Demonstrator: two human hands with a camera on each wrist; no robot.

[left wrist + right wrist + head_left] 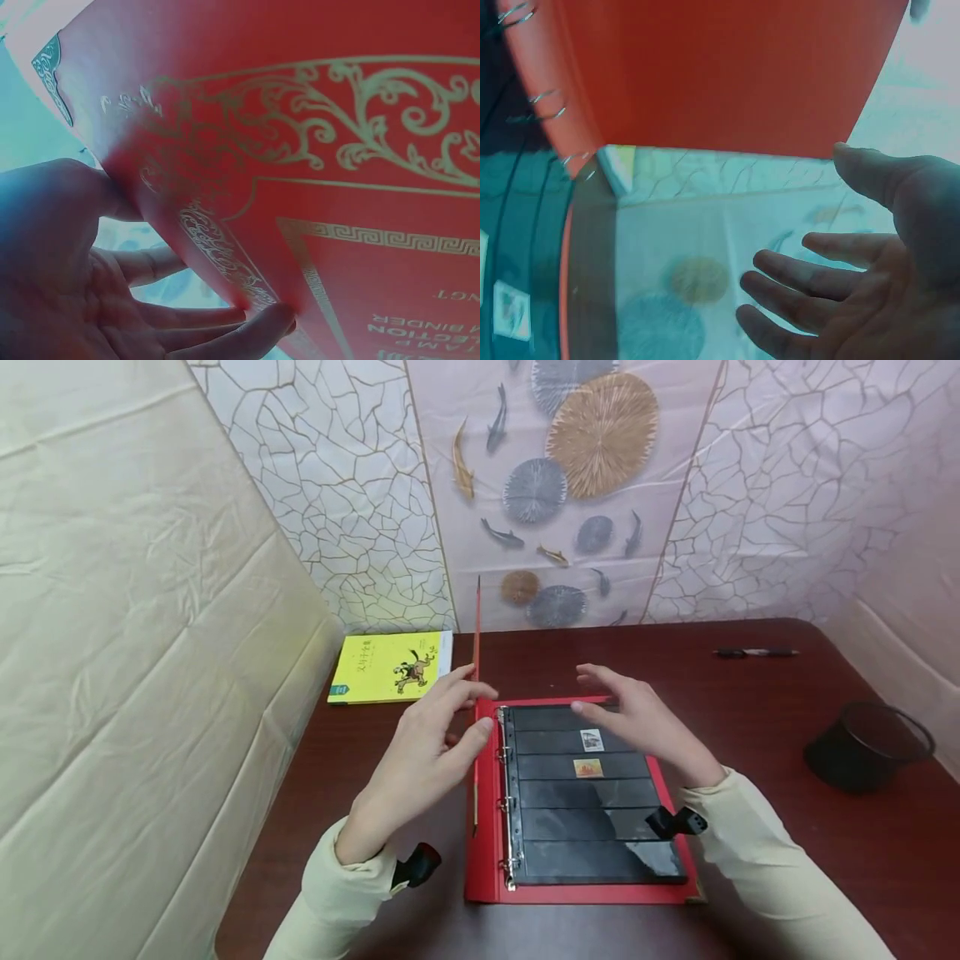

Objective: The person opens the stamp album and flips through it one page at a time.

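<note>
A red ring binder (489,852) lies unfolded on the table, its front cover (390,217) standing upright. Gold ornament and lettering decorate the cover's outer face. My left hand (431,752) is at the cover's free edge; in the left wrist view one fingertip touches the outer face, while the thumb passes behind the edge. My right hand (637,714) hovers over the far right part of the black pocket page (555,822), fingers spread and holding nothing. Two stamps, a pale one (592,740) and an orange one (588,768), sit in the page's strips. Metal rings (507,806) run along the spine.
A yellow book (375,668) lies at the far left of the table. To the right stands a black round container (847,760). A dark pen (753,652) lies near the back right edge. Draped cloth borders the table behind and at the sides.
</note>
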